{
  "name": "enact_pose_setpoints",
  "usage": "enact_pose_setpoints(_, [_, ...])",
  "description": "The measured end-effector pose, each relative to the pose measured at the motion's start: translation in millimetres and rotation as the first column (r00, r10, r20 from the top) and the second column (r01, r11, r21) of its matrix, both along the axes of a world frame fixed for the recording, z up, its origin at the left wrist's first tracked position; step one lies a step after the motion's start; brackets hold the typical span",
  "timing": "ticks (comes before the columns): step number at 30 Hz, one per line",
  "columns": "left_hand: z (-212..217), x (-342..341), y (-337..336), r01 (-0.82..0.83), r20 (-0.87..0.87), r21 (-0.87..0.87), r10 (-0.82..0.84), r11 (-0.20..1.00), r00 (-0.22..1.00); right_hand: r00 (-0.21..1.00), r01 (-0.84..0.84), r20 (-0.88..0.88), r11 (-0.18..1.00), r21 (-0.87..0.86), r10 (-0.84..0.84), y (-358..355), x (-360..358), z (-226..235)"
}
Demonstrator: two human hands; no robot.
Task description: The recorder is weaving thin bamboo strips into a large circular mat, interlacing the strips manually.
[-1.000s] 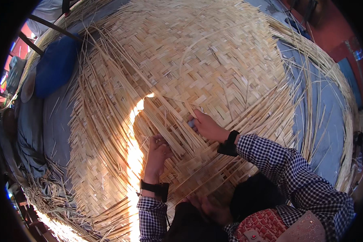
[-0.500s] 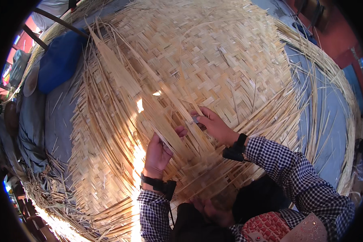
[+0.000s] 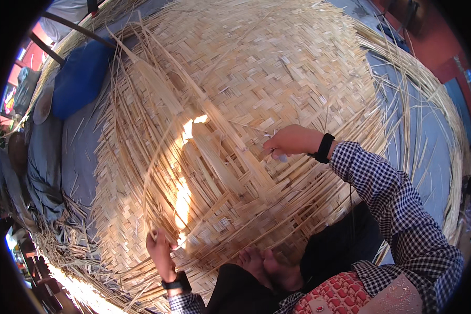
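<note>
A large woven mat (image 3: 277,57) of pale bamboo-like strips spreads in front of me, with loose strip ends (image 3: 222,170) lying side by side over its near part. My left hand (image 3: 163,255), low at the left, is closed on a thin strip (image 3: 147,191) that bows upward from the fingers over the mat. My right hand (image 3: 294,140) is closed above the mat, right of the middle. A small grey piece (image 3: 282,158) shows under its fingers; what kind of thing it is I cannot tell. A thin strip runs close to its fingertips.
My bare feet (image 3: 261,264) rest at the mat's near edge. Long strips (image 3: 429,83) lie along the right on a blue-grey ground sheet (image 3: 429,167). At the left are a blue cloth-like thing (image 3: 81,81), thin poles (image 3: 73,23) and scraps of strip (image 3: 78,230).
My left hand has moved down and left, away from the middle strips, and now holds a bowed strip. My right hand has moved right and slightly up, its fingers closed and turned downward.
</note>
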State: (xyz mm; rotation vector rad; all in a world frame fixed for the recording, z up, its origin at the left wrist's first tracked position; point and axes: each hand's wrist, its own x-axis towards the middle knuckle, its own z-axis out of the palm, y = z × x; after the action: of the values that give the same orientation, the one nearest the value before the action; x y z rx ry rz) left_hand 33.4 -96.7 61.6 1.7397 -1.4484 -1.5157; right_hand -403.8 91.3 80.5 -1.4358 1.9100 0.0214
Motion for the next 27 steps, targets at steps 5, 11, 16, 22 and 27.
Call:
enact_pose_setpoints(5, [-15.2, 138.9, -2.0, -0.409, -0.323, 0.097, 0.417, 0.908, 0.850, 0.987, -0.145, -0.080, 0.989, -0.025, 0.143, 46.6, 5.5, -18.3])
enact_pose_setpoints(11, [-36.4, 105.6, 25.9, -0.147, -0.389, -0.026, 0.126, 0.989, 0.913, 0.999, -0.035, -0.032, 0.946, -0.324, 0.026, 43.5, 25.1, -44.9])
enact_pose_setpoints(16, [-34.4, 19.0, 68.6, -0.004, -0.514, 0.223, 0.121, 0.975, 0.849, 0.993, 0.114, 0.025, 0.948, -0.297, -0.112, 59.9, 24.4, -68.9])
enact_pose_setpoints(22, [-20.5, -25.2, 100.4, 0.455, -0.046, -0.104, -0.461, 0.884, 0.886, 1.000, 0.013, -0.014, 0.956, -0.293, -0.018, 108.6, -47.2, -70.6])
enact_pose_setpoints(27, [-35.1, -71.1, 93.0, 0.398, -0.311, 0.127, -0.345, 0.908, 0.886, 0.968, 0.173, 0.229, 0.935, -0.309, -0.104, 122.0, -65.1, -65.7])
